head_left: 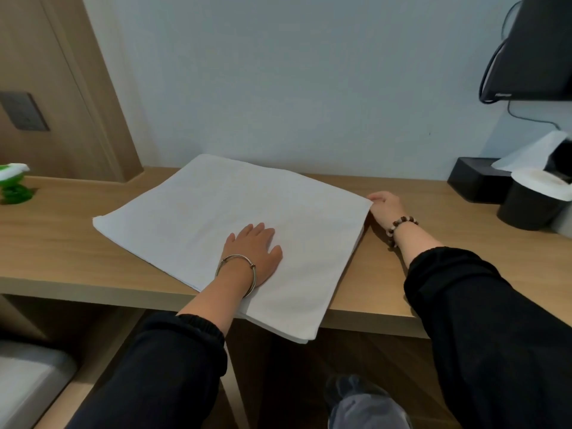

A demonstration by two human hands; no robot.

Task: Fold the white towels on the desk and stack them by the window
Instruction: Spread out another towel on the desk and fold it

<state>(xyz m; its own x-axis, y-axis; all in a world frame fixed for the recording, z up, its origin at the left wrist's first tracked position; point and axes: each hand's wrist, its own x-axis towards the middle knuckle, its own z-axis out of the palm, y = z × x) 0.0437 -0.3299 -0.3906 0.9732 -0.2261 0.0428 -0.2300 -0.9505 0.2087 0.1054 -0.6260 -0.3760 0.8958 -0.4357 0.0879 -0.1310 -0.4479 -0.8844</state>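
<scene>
A white towel [216,212] lies folded into a large square on the wooden desk [55,243], turned at an angle, with its near corner hanging over the front edge. My left hand [253,252] presses flat on the towel's middle, fingers straight. My right hand [385,205] pinches the towel's right corner at the desk surface. No window shows in this view.
A black tissue box [473,178] and a black bin with a white liner [532,202] stand at the desk's right end. A green object [12,184] sits at the far left. A dark screen [538,51] hangs upper right. A wall runs behind the desk.
</scene>
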